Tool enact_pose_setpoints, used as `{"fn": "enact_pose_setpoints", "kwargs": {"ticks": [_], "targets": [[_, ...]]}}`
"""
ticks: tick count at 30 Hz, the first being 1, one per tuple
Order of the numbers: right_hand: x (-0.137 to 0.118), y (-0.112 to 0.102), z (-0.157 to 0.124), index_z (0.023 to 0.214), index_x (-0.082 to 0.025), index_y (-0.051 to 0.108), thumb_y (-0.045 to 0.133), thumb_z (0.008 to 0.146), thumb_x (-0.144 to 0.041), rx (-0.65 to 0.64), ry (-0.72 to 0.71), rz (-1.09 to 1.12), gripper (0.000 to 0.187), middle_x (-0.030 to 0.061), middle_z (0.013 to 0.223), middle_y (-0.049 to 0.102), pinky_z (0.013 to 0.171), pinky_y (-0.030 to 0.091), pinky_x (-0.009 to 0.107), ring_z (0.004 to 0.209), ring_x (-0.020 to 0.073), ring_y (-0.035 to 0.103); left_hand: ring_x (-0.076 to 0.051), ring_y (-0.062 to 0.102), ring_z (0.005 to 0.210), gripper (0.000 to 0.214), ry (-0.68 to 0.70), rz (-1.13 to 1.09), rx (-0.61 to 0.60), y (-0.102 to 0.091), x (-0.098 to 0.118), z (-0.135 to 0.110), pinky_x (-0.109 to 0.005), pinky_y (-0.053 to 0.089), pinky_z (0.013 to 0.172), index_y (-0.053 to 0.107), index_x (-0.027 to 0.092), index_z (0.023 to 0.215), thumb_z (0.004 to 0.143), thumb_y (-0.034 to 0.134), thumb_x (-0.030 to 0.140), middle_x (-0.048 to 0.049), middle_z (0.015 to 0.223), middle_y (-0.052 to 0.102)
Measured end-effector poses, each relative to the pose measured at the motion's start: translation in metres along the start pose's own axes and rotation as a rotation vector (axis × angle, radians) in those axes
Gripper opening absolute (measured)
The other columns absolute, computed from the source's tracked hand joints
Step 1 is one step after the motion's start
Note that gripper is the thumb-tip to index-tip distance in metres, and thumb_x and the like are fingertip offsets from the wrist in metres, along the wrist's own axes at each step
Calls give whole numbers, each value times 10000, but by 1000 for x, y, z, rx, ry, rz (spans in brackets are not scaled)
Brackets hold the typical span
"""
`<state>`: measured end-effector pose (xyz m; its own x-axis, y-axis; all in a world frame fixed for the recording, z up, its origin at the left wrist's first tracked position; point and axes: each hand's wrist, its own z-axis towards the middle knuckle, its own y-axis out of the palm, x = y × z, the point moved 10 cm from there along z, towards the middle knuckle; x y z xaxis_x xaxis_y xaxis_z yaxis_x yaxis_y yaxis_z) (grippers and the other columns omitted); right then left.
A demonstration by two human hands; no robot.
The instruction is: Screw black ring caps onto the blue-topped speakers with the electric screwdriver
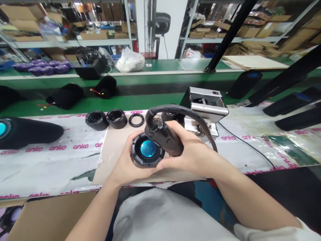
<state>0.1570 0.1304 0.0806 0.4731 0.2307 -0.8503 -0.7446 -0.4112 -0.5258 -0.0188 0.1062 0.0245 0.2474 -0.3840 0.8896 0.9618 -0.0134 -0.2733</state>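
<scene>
Black round unit with a blue centre (pixel 147 149) is between your two hands, over the tan board (pixel 111 144); can't tell if it's resting on it. Your left hand (pixel 127 167) is curled around its side, holding it. Your right hand (pixel 192 152) is closed on the black handheld tool (pixel 167 135), right thumb at the unit's near rim. Tool overlaps the unit's right edge; tip is hidden. Thick black cable (pixel 193 112) loops off the tool's upper end, over your right hand.

Beyond your left hand, side by side: two black sleeves (pixel 116 118), then a thin black ring (pixel 136 119). Silver-and-black machine (pixel 208 100) is beyond your right hand. White printed sheet (pixel 50 174) covers the near bench; large black cylinder (pixel 32 132) lies on it at far left. Farther back on green: two black cylinders with coloured wires (pixel 65 96).
</scene>
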Motion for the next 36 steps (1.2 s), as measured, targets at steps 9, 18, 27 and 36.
{"fn": "enact_pose_setpoints", "kwargs": {"ticks": [9, 18, 27, 36], "targets": [[7, 2, -5, 1473, -460, 565, 976, 740, -484, -8, 68, -79, 841, -70, 1265, 747, 941, 595, 349, 1092, 217, 718, -349, 725, 1350, 952, 13, -37, -17, 3, 3, 1, -493, 623, 1129, 554, 303, 1465, 665, 1047, 461, -104, 1470, 707], [2, -1, 1, 1463, -437, 592, 965, 725, -405, -54, 139, -175, 828, -55, 1198, 765, 852, 589, 333, 1024, 222, 721, -395, 609, 1493, 1128, -12, -171, -46, 6, -11, -5, -581, 537, 1232, 478, 387, 1565, 619, 1069, 552, -97, 1595, 596], [-11, -1, -2, 1536, -391, 566, 935, 800, -410, -47, 17, -230, 823, -15, 1382, 754, 834, 614, 306, 1143, 239, 752, -381, 669, 1416, 931, 7, -216, 39, 4, -11, -9, -536, 562, 1188, 565, 338, 1511, 730, 991, 610, -107, 1527, 671], [-10, 3, -10, 1582, -381, 509, 899, 863, -494, 55, -47, -213, 826, 35, 1489, 714, 879, 662, 349, 1247, 298, 755, -407, 717, 1342, 888, -100, -224, -49, 3, -11, 2, -549, 608, 1141, 642, 261, 1458, 711, 986, 600, -133, 1441, 741]]}}
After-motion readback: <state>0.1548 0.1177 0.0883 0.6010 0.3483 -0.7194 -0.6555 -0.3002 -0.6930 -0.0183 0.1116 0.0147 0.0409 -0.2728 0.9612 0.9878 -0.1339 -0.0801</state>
